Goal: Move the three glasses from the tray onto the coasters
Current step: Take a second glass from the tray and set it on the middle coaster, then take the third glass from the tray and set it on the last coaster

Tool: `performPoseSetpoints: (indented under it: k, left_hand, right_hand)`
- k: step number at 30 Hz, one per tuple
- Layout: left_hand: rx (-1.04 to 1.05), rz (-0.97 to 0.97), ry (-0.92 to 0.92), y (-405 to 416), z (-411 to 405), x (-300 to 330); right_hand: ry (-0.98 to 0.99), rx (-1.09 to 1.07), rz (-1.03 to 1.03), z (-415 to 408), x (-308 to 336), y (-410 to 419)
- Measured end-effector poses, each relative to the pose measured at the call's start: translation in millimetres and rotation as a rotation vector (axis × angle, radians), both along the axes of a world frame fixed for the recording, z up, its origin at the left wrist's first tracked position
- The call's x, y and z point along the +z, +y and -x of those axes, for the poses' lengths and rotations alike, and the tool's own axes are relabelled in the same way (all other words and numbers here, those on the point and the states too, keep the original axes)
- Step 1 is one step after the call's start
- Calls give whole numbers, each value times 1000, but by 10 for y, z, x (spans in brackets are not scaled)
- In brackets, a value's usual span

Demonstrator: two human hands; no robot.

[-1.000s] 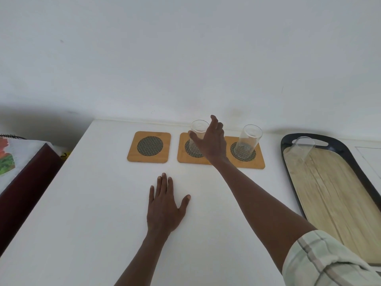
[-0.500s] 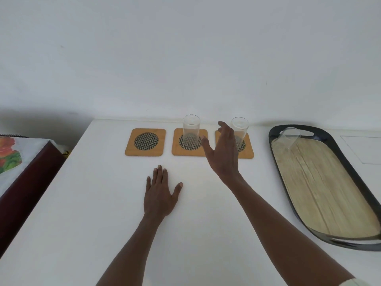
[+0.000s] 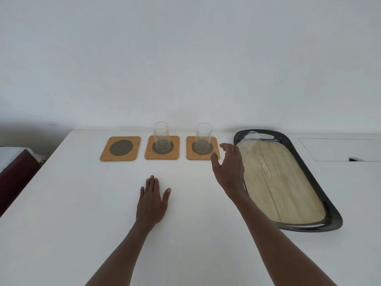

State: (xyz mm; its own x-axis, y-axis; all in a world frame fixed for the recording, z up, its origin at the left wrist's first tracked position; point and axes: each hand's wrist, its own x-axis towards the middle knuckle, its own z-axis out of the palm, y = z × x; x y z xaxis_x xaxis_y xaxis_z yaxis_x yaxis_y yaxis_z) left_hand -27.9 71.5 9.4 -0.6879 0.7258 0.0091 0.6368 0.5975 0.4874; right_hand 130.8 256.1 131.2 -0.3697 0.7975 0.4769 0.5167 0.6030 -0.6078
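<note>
Three square wooden coasters with dark mesh centres lie in a row at the table's far edge. The left coaster (image 3: pixel 120 148) is bare. A clear glass (image 3: pixel 161 136) stands on the middle coaster (image 3: pixel 162 147), and a second glass (image 3: pixel 203 137) stands on the right coaster (image 3: pixel 202 148). A third glass (image 3: pixel 251 140) stands at the far end of the black-rimmed wooden tray (image 3: pixel 305 176). My right hand (image 3: pixel 227 169) hovers open between the right coaster and the tray, holding nothing. My left hand (image 3: pixel 153 200) rests flat on the table, fingers spread.
The white table (image 3: pixel 82 203) meets a white wall behind the coasters. A dark red piece of furniture (image 3: pixel 14 178) stands beyond the table's left edge. A recessed rectangular panel (image 3: pixel 340 149) lies in the surface right of the tray.
My right hand let go of the glass on the middle coaster and has swung right toward the tray. The left hand has stayed flat. The view has shifted.
</note>
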Motion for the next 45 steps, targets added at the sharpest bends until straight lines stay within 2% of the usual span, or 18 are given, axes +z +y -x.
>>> performPoseSetpoints:
  k: [12, 18, 22, 29, 38, 45]
  left_hand:
    - [-115, -40, 11, 733, -618, 71]
    - [-127, 47, 19, 888, -634, -82]
    - [-106, 82, 83, 903, -630, -156]
    - [-96, 100, 113, 915, -625, -182]
    - [-90, 102, 146, 922, -614, -207]
    - [-82, 107, 152, 928, -620, -207]
  right_hand:
    - [-20, -172, 73, -740, -139, 611]
    - [-80, -240, 171, -812, -284, 1005]
    - [-145, -277, 230, -761, -373, 1265]
    - [-200, -290, 489, -515, -473, 1649]
    - [-206, -404, 564, -33, -447, 2000]
    - [-263, -401, 644, 88, -630, 2029]
